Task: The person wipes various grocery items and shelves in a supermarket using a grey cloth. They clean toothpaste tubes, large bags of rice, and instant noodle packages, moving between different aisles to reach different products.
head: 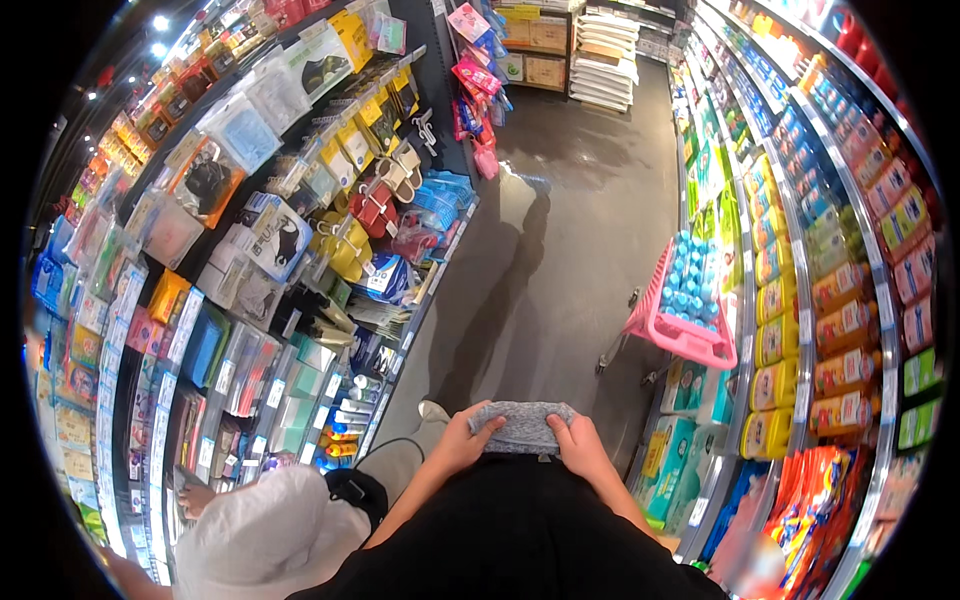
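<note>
A folded piece of heather-grey fabric is stretched level in front of my black shirt. My left hand grips its left end, thumb on top. At its right end my right hand holds on in the same way, its thumb lying over the cloth. The fingers of both hands are hidden beneath the fabric. What kind of item the cloth is, I cannot tell.
Another person in a light top stands close on my left, a hand at the shelf. Left shelves hold packaged goods and slippers. A pink wheeled basket with blue bottles stands by the right shelves of yellow bottles. Grey floor runs ahead.
</note>
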Demonstrator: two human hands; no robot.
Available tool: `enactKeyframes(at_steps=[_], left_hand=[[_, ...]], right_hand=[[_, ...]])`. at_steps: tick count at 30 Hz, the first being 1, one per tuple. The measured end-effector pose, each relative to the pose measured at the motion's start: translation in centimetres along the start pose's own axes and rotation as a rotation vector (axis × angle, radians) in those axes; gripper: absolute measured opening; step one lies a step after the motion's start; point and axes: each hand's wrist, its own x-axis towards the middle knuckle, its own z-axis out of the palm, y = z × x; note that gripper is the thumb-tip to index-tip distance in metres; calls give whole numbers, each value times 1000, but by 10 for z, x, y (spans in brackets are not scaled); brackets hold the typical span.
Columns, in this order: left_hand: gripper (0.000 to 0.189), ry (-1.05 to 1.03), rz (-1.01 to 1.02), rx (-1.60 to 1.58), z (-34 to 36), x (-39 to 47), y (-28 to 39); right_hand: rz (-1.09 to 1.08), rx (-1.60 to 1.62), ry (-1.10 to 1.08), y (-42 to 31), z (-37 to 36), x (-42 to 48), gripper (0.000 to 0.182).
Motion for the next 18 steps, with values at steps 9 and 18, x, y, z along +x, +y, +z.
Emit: enactKeyframes(at_steps=[9,18], left_hand=[[27,-138,152,193,-39,198,9],[27,-73,165,-143,-92,409,46]], right_hand=[[-2,42,109,30,-34,201,46],[-254,139,65,-113,-119,372,33]])
